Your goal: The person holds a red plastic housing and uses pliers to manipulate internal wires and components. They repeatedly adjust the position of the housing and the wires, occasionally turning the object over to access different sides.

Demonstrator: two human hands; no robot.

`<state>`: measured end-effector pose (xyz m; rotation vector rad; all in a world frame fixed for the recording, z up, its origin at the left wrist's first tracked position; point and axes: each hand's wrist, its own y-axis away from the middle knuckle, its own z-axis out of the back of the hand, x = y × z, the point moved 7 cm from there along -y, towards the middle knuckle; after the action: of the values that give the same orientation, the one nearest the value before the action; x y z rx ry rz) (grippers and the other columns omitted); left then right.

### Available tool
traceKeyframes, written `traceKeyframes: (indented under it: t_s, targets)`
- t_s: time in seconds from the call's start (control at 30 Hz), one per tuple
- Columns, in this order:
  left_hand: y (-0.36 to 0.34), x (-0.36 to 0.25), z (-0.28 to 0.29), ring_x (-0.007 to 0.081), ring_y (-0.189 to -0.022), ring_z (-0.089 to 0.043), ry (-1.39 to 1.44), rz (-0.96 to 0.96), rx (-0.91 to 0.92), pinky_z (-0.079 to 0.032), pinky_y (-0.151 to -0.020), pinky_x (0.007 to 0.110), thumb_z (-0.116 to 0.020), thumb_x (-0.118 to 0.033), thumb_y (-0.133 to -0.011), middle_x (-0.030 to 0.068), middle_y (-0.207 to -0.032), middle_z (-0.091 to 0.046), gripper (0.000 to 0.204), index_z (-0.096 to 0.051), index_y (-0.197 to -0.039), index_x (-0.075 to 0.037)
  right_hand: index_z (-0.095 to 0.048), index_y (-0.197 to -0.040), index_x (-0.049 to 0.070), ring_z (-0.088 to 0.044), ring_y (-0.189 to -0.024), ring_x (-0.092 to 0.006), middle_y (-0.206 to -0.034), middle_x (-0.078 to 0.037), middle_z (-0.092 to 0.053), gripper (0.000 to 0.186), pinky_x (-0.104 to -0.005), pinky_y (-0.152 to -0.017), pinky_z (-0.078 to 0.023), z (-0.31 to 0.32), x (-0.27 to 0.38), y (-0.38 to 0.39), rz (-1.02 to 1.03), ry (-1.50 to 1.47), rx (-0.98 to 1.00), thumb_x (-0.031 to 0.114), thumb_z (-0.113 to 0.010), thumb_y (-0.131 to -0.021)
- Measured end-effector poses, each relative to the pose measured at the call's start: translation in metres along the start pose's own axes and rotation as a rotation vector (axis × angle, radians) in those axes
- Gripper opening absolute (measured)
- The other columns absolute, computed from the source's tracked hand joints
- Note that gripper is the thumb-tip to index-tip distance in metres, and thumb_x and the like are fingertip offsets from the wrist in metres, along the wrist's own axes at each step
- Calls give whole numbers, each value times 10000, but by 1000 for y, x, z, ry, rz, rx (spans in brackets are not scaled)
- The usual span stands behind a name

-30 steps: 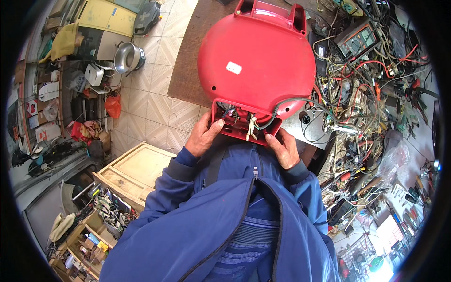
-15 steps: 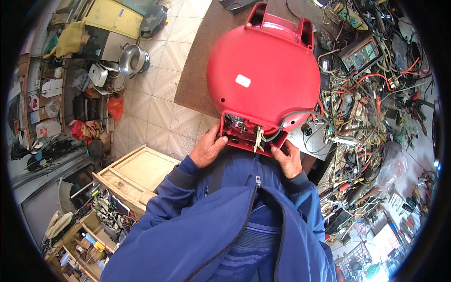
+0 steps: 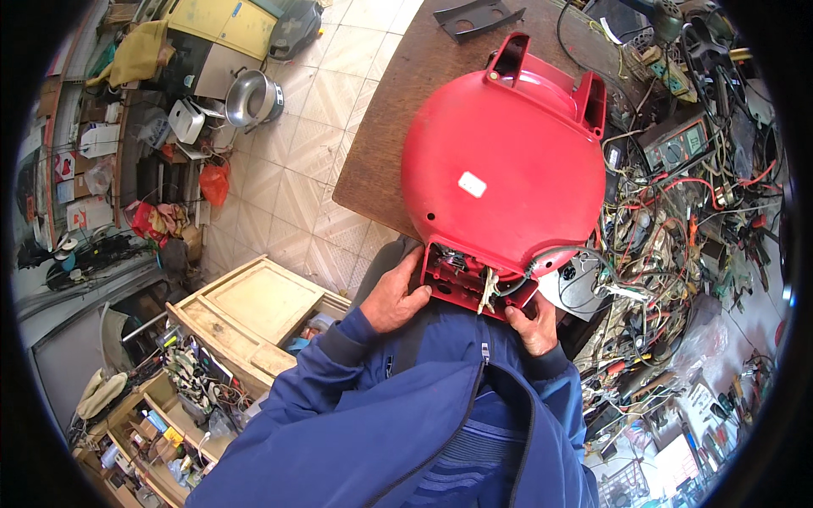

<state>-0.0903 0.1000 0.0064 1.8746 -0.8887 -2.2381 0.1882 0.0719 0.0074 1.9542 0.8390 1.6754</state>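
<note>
A red rounded appliance housing (image 3: 517,178) lies at the edge of a brown table, its near end tipped close to my body. A small white label sits on its smooth face. At the near end, a rectangular opening shows wires and metal parts (image 3: 453,261) inside, with a pale bundle of wire ends (image 3: 488,290) hanging out. My left hand (image 3: 396,292) grips the opening's left side, thumb on the rim. On the right corner, my right hand (image 3: 535,326) holds the rim with its thumb on top. Both hands' fingers are partly hidden under the housing.
The brown table (image 3: 381,169) carries a black plastic bracket (image 3: 478,17) at the far side. Tangled wires, tools and a multimeter (image 3: 675,150) crowd the right. A wooden drawer unit (image 3: 254,305) stands left, with a steel pot (image 3: 252,100) on the tiled floor beyond.
The view has shifted, so the table, housing and hands appear further right and lower. Both hands keep their hold on the housing's near end.
</note>
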Motion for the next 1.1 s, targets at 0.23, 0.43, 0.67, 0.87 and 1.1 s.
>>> traceKeyframes:
  t_s: [0.23, 0.43, 0.67, 0.87, 1.1]
  targets:
    - [0, -21, 3, 412, -1398, -549, -22, 11, -38, -424, -1171, 420, -664, -174, -924, 344, -1464, -548, 771, -342, -1562, 114, -570, -1382, -52, -625, -1134, -176, -1251, -93, -667, 518, -356, -1054, -486, 2, 0, -2, -2, -6, 9, 66, -729, -903]
    - [0, -18, 4, 408, -1450, -497, -117, -34, -16, -372, -1212, 419, -669, -158, -912, 329, -1513, -513, 792, -327, -1574, 110, -563, -1388, -50, -620, -1138, -175, -1258, -93, -662, 534, -357, -1053, -485, 7, -4, -2, -44, 15, 2, 75, -730, -896]
    - [-1, -20, 4, 426, -1425, -517, -147, -22, -19, -393, -1197, 427, -673, -156, -902, 338, -1491, -523, 785, -343, -1563, 111, -559, -1389, -52, -621, -1141, -191, -1261, -103, -664, 570, -371, -1061, -483, 7, -3, -2, -26, 22, -17, 121, -746, -880]
    - [-1, -19, 5, 366, -1397, -559, -160, 7, -18, -433, -1171, 406, -689, -129, -906, 310, -1484, -545, 782, -344, -1569, 104, -555, -1387, -62, -627, -1124, -192, -1261, -107, -666, 563, -371, -1054, -489, 7, -5, -4, -35, 71, -23, 81, -727, -871]
    - [-2, -10, 4, 265, -1358, -586, -24, 108, 47, -458, -1154, 382, -687, -86, -912, 257, -1477, -564, 782, -327, -1580, 102, -442, -1512, -60, -633, -1192, -230, -1330, -150, -649, 732, -384, -1067, -491, 7, 5, 1, 41, 53, -88, 123, -769, -883]
